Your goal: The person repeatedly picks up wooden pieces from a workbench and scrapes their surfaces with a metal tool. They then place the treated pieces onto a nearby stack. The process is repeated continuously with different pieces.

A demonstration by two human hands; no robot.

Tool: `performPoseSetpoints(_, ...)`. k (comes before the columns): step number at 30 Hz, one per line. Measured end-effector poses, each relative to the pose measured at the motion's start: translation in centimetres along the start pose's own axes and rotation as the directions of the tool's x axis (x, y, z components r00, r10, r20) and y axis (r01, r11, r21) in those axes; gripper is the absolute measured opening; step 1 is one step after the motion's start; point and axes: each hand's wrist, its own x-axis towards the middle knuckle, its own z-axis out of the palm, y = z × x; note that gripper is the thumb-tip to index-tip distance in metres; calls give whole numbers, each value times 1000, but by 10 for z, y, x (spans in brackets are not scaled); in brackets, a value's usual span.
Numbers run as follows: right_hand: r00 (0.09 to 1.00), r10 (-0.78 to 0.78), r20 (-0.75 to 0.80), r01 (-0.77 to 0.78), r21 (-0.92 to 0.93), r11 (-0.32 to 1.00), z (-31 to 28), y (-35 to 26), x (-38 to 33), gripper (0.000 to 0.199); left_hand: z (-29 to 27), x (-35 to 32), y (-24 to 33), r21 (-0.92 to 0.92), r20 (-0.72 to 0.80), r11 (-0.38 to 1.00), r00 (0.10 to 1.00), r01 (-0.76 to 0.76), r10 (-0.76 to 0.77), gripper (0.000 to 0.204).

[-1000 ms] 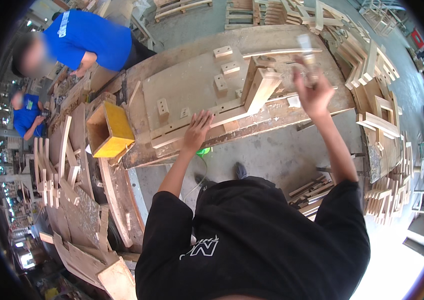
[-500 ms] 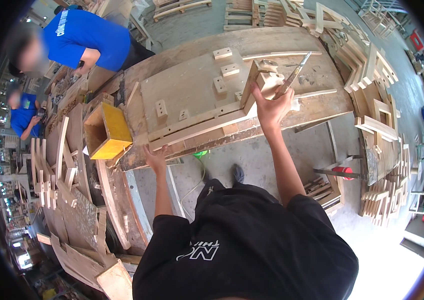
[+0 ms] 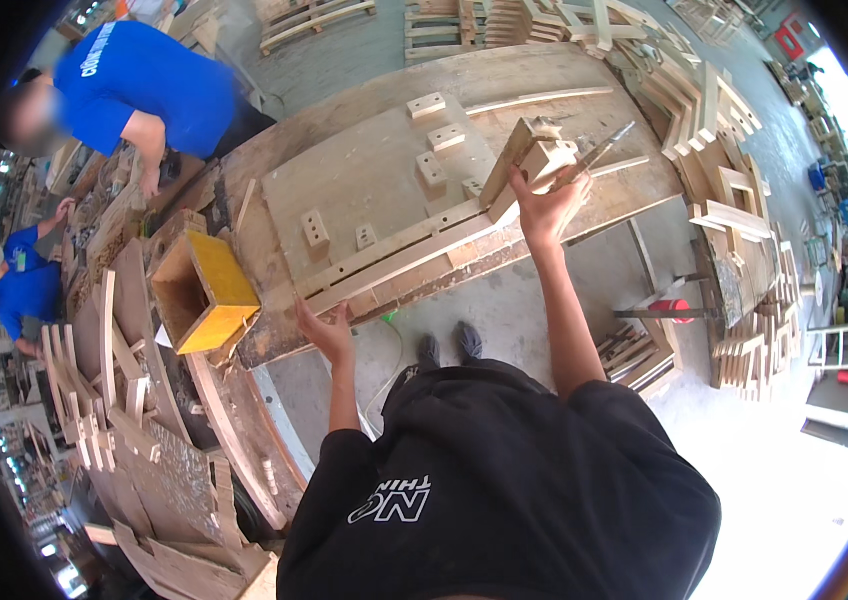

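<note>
My left hand (image 3: pixel 327 332) has its thumb and fingers apart at the left end of a long wooden strip (image 3: pixel 404 262); whether it touches the strip is hard to tell. The strip lies along the near edge of a flat board (image 3: pixel 344 190) with several small drilled wooden blocks on it. My right hand (image 3: pixel 550 208) is closed around a thin brush-like stick (image 3: pixel 599 150), slanting up to the right. Its thumb lies against a wooden block (image 3: pixel 547 158) at the strip's right end, next to an upright wooden plate (image 3: pixel 507 165). The fingers' undersides are hidden.
The workbench (image 3: pixel 584 80) has loose strips at its far side. A yellow-sided open box (image 3: pixel 222 290) stands at its left corner. Stacked wooden frames (image 3: pixel 734 215) are to the right, more wood pieces (image 3: pixel 109 390) to the left. Two people in blue shirts (image 3: pixel 149 85) work at the left.
The view has shifted slightly. My left hand's fingers have spread at the strip's end. My right hand keeps the stick, now tilted lower, by the block. The nearer person's arm has lowered.
</note>
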Motion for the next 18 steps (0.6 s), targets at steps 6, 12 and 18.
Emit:
performPoseSetpoints(6,998,-25,-59,17,-124,992,5,1,-13,91,19,12,47,-86,466,884,765,-460,444,66)
performPoseSetpoints(12,949,-282,-143,242,-245,939,19,3,-24,94,30,23,48,12,509,748,648,-664,566,69)
performPoseSetpoints(18,939,-328,-102,284,-306,909,18,6,-27,112,26,24,50,-30,578,771,618,-636,533,77)
